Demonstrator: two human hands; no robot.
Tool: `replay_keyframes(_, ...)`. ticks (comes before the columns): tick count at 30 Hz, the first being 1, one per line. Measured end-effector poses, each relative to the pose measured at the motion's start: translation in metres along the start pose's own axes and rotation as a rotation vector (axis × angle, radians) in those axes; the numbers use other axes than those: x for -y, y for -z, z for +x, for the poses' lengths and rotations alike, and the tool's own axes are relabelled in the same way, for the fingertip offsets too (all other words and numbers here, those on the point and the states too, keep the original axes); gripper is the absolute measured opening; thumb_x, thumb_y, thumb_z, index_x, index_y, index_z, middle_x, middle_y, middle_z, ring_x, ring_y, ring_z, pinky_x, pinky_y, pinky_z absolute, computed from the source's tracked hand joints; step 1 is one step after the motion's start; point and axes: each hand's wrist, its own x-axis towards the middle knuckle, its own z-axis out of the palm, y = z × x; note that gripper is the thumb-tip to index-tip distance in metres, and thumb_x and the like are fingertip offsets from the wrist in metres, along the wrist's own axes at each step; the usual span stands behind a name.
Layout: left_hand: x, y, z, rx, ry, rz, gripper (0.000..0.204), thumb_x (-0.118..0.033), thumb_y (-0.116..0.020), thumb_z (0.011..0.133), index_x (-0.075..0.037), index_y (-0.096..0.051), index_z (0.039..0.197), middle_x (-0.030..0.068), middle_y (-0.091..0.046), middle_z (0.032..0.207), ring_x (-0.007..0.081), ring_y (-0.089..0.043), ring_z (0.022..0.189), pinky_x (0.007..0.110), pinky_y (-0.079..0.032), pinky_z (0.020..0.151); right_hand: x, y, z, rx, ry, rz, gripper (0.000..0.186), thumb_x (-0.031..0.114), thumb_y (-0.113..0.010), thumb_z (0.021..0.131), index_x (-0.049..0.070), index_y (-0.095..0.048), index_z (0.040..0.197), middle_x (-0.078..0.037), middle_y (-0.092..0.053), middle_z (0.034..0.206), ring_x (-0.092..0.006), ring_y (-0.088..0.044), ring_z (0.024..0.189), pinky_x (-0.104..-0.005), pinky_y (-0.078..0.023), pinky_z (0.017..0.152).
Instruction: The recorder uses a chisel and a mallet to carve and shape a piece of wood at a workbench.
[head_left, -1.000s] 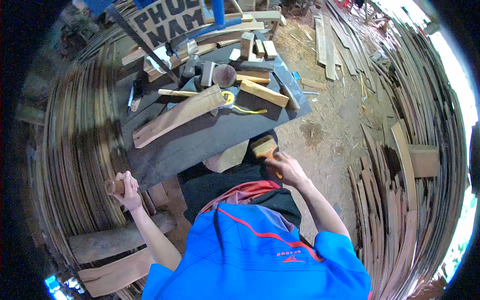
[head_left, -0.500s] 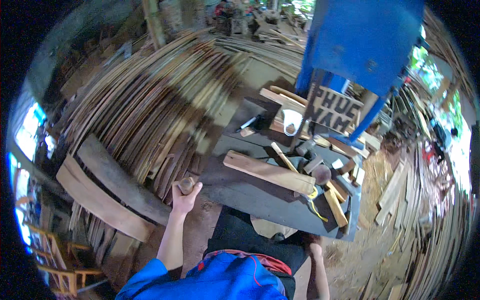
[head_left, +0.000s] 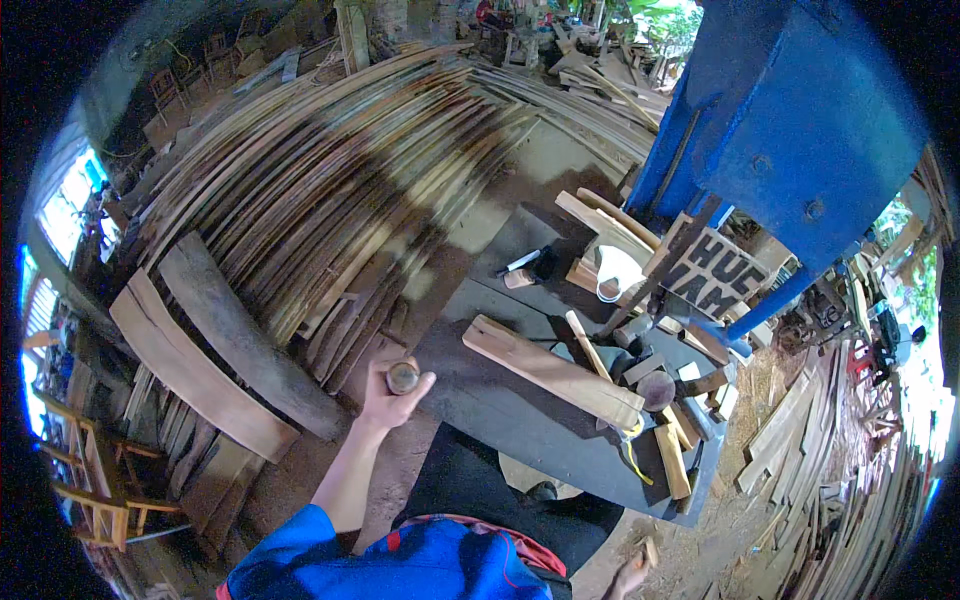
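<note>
One brown, round-ended cylinder, apparently wooden [head_left: 402, 377], stands in the left hand [head_left: 388, 402], just off the left end of the flat dark grey worktop [head_left: 500, 405]. Of the two hands, this one is closed, its fingers wrapped around the cylinder and its thumb pressed along the side. The right hand [head_left: 628, 578] is low, beyond the worktop's near edge, curled about a small tan-and-brown object [head_left: 648, 553] too small to identify.

Lying across the middle of the worktop is a long, pale brown wooden beam [head_left: 550, 372]. Near the worktop's right end are a round brown wooden piece [head_left: 656, 391], a short, pale wooden block [head_left: 672, 462] and a yellow tape measure [head_left: 632, 435] with its blade out. Behind the worktop's far right side rises a large blue metal machine [head_left: 800, 140]. Long brown boards [head_left: 330, 200] lie stacked left of the worktop; an orange-brown wooden chair frame [head_left: 100, 480] is farther left.
</note>
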Motion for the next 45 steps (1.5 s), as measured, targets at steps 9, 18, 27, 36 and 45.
replay_keyframes(9, -0.036, -0.051, 0.010, 0.426, -0.116, 0.202, 0.020, -0.012, -0.076, 0.075, -0.006, -0.057, 0.070, 0.0079, -0.064, 0.070, 0.0238, -0.063, 0.062, 0.037, -0.045, 0.058, 0.083, 0.123, 0.013, -0.468, 0.567, -0.232, 0.045, 0.024, -0.032, 0.102, -0.001, -0.045, 0.138, -0.012, -0.064, 0.098, -0.0200, -0.058, 0.080, -0.0308, -0.048, 0.078)
replay_keyframes(18, -0.040, -0.040, 0.000, 0.736, 0.128, 0.502, 0.024, -0.027, -0.072, 0.072, -0.004, -0.066, 0.078, 0.0194, -0.065, 0.074, 0.0377, -0.064, 0.070, 0.042, -0.049, 0.062, 0.196, 0.097, 0.031, -0.233, 0.455, 0.467, 0.030, 0.023, -0.045, 0.099, 0.000, -0.059, 0.115, -0.015, -0.062, 0.116, -0.0190, -0.060, 0.090, -0.0311, -0.049, 0.080)
replay_keyframes(27, -0.035, -0.049, 0.011, 0.764, 0.150, 0.633, 0.026, -0.022, -0.071, 0.076, 0.002, -0.062, 0.074, 0.0234, -0.058, 0.067, 0.0409, -0.059, 0.063, 0.042, -0.044, 0.057, 0.345, -0.019, -0.054, 0.675, 0.609, 0.543, 0.021, 0.007, -0.057, 0.089, 0.001, -0.064, 0.109, -0.015, -0.065, 0.098, -0.0246, -0.064, 0.091, -0.0326, -0.050, 0.079)
replay_keyframes(36, -0.034, -0.041, 0.008, 0.742, 0.197, 0.649, 0.024, -0.019, -0.070, 0.078, 0.004, -0.062, 0.074, 0.0215, -0.059, 0.064, 0.0339, -0.057, 0.056, 0.039, -0.042, 0.055, 0.302, -0.038, -0.046, 0.737, 0.446, 0.352, 0.019, 0.015, -0.060, 0.089, 0.005, -0.066, 0.104, -0.015, -0.067, 0.094, -0.0325, -0.067, 0.086, -0.0370, -0.052, 0.076)
replay_keyframes(45, -0.039, -0.051, 0.005, 0.781, 0.172, 0.632, 0.024, -0.019, -0.071, 0.077, 0.003, -0.062, 0.074, 0.0228, -0.058, 0.065, 0.0379, -0.059, 0.059, 0.040, -0.044, 0.057, 0.305, -0.057, -0.038, 0.699, 0.462, 0.400, 0.020, 0.010, -0.061, 0.090, -0.001, -0.063, 0.107, -0.016, -0.067, 0.098, -0.0232, -0.067, 0.088, -0.0302, -0.050, 0.079)
